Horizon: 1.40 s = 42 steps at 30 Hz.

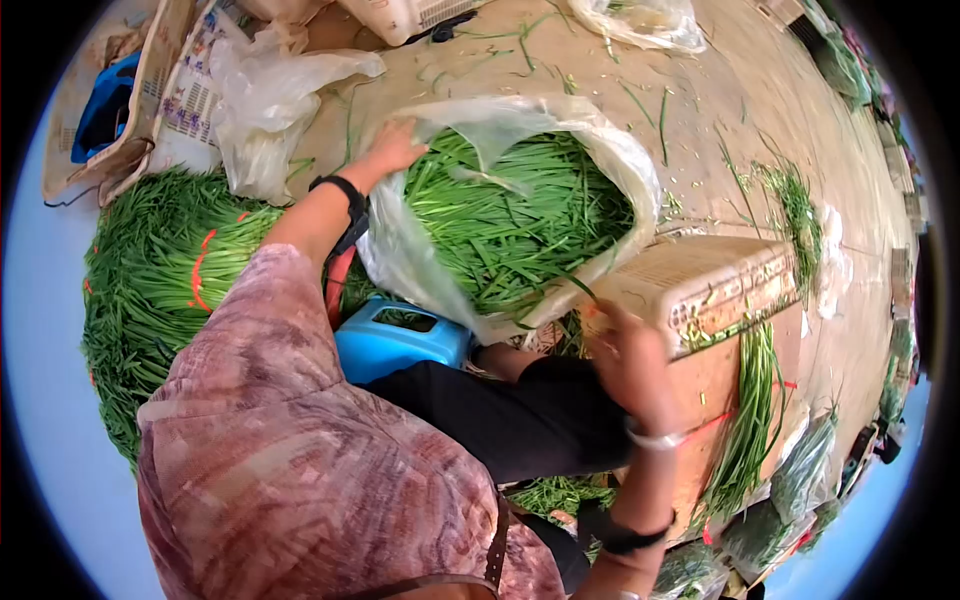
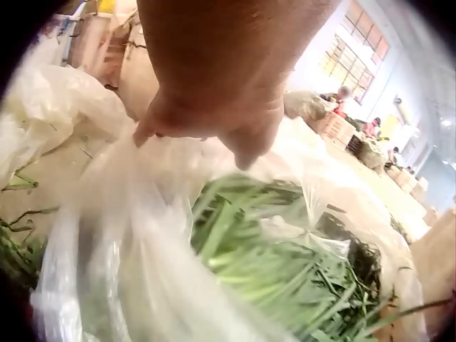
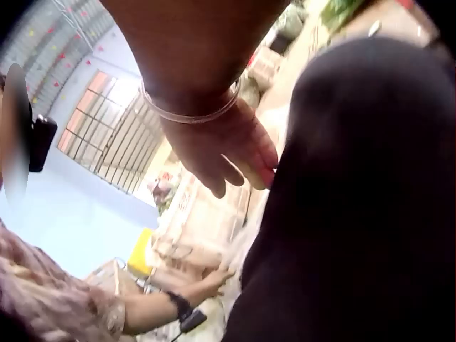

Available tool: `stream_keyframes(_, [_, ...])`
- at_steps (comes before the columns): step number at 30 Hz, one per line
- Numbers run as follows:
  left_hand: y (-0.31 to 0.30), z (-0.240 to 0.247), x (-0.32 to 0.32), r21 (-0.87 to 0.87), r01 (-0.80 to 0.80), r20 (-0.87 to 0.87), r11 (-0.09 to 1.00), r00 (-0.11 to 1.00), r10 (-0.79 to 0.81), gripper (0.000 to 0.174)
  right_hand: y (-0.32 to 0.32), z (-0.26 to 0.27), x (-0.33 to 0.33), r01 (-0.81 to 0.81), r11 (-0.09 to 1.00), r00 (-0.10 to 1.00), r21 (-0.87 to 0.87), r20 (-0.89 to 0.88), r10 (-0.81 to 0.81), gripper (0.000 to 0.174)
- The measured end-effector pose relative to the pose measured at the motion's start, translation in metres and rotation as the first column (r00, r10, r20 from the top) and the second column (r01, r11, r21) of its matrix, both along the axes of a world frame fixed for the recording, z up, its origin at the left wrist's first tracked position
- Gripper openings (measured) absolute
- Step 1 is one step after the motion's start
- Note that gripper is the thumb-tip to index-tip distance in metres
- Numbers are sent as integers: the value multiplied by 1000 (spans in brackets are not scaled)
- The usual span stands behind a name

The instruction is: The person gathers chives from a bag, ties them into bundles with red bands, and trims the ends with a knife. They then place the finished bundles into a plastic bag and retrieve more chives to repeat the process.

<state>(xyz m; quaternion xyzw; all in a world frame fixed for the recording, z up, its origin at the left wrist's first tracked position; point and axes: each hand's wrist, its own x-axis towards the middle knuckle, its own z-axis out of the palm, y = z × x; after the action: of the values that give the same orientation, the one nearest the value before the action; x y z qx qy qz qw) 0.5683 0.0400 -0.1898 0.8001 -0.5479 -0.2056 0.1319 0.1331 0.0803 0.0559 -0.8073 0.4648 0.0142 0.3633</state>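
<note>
A clear plastic bag (image 1: 640,180) stands with its mouth wide, filled with long green leafy stalks (image 1: 520,215). My left hand (image 1: 393,148) is at the bag's rim on the left side and pinches the plastic. In the left wrist view the left hand (image 2: 214,107) reaches over the gathered film, its thumb and fingertips at the edge. My right hand (image 1: 632,360), blurred, hangs over the near end of an upturned plastic crate (image 1: 690,275), to the right of the bag. Its fingers hang loosely in the right wrist view, where the right hand (image 3: 221,146) holds nothing visible.
A large bundle of green stalks (image 1: 160,290) with red ties lies on the left. A blue plastic container (image 1: 400,345) stands by my knee. Loose stalks (image 1: 745,430) hang right of the crate. Crumpled plastic (image 1: 270,100) and a crate (image 1: 110,100) are at the upper left.
</note>
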Motion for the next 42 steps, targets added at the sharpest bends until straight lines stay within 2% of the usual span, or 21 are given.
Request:
stream_keyframes(2, [0, 63, -16, 413, -219, 247, 884, 961, 122, 84, 3, -59, 55, -99, 995, 982, 34, 167, 91, 43])
stream_keyframes(5, [4, 41, 21, 370, -218, 377, 903, 924, 68, 93, 21, -147, 121, -225, 972, 974, 68, 50, 221, 69])
stream_keyframes(6, [6, 47, 29, 329, -221, 423, 918, 904, 66, 88, 34, -179, 131, -220, 974, 975, -53, 3, 221, 78])
stream_keyframes(10, [7, 30, 62, 165, -130, 455, 978, 890, 42, 78, 48, -194, 153, -208, 953, 975, 220, -35, 221, 65])
stream_keyframes(11, [24, 3, 68, 180, -131, 443, 975, 896, 39, 78, 53, -197, 155, -208, 949, 973, 235, -45, 224, 65])
stream_keyframes(13, [61, -64, 82, 34, -42, 369, 999, 929, 27, 66, 60, -201, 159, -544, 732, 816, 409, 57, 575, 57])
stream_keyframes(15, [94, -53, 58, 318, 2, -15, 948, 1000, 2, 51, 74, -217, 149, -513, 731, 836, 449, 67, 545, 50])
stream_keyframes(17, [142, -86, 55, 633, -72, -62, 770, 988, 143, 42, 86, -231, 143, -481, 726, 855, 491, 81, 512, 36])
stream_keyframes(19, [140, -98, 59, 660, 9, -99, 751, 992, 76, 39, 69, -227, 141, -410, 721, 851, 558, -51, 523, 38])
stream_keyframes(20, [140, -105, 64, 686, 89, -138, 723, 990, 10, 37, 68, -231, 138, -440, 697, 762, 566, -175, 623, 43])
stream_keyframes(21, [146, -122, 90, 588, -48, -247, 807, 940, 235, 36, 69, -233, 138, -471, 668, 646, 576, -290, 706, 50])
stream_keyframes(22, [145, -146, 123, 490, -209, -375, 846, 826, 421, 36, 65, -215, 142, -444, 704, 684, 554, -297, 666, 45])
stream_keyframes(24, [110, -186, 165, 160, -730, -481, 664, 530, 699, 34, 66, -198, 149, -395, 788, 765, 472, -306, 567, 34])
stream_keyframes(26, [71, -9, 95, -188, -686, -7, 703, 717, 697, 28, 65, -198, 154, -331, 849, 855, 412, -248, 455, 27])
stream_keyframes(28, [45, 29, 51, -418, -547, -53, 726, 812, 581, 25, 58, -185, 156, -317, 860, 886, 399, -199, 418, 27])
stream_keyframes(30, [45, 47, -3, -187, -405, -118, 895, 914, 389, 27, 48, -168, 156, -289, 876, 913, 386, -163, 373, 31])
stream_keyframes(31, [47, 50, -29, 139, -298, 81, 944, 954, 289, 33, 47, -168, 152, -291, 879, 914, 378, -161, 372, 31])
stream_keyframes(33, [65, 45, -70, 324, -202, 78, 924, 979, 186, 70, 46, -170, 143, -254, 913, 936, 319, -158, 315, 32])
stream_keyframes(34, [75, 31, -78, 336, -221, 38, 916, 974, 221, 91, 46, -166, 139, -227, 914, 938, 336, -178, 298, 31])
stream_keyframes(37, [90, 22, -106, 336, -207, 110, 919, 978, 179, 100, 48, -175, 129, -206, 911, 938, 356, -194, 287, 30])
stream_keyframes(42, [144, -1, -149, 31, -52, 259, 998, 965, 43, 107, 49, -176, 130, -223, 927, 950, 303, -145, 276, 28])
